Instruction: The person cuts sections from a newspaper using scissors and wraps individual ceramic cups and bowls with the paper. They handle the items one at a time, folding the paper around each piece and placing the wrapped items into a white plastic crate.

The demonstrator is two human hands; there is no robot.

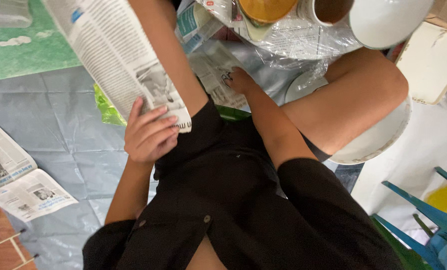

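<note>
On the grey floor sheet, left-hand fingers clench a printed newspaper; right hand presses loose newsprint.

Left hand grips newspaper sheet running up to 11 o'clock; right hand on another newspaper at 12. Bowls at 1-2, on plastic wrap. Folded paper on tarp at 9, chair at 4

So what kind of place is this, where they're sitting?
Probably a floor set up for packing or messy craft work: a grey sheet covers it, newspaper pages lie about, and bowls sit in plastic wrap.
</note>
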